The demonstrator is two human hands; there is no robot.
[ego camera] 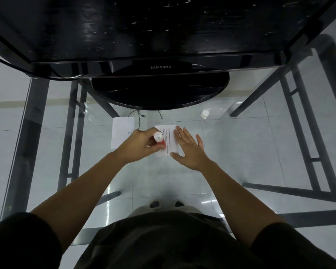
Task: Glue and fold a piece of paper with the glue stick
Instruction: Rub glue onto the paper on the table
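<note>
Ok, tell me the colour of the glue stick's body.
Red, with a white end, on the glue stick; head view.

Left hand (142,145) clenched, right hand (189,150) flat.

two papers (168,140), one glue stick (159,139) (uncapped), one cap (204,114)

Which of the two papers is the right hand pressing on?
The printed paper under the right hand, beside the glue stick; the other paper lies untouched beyond the left hand.
</note>
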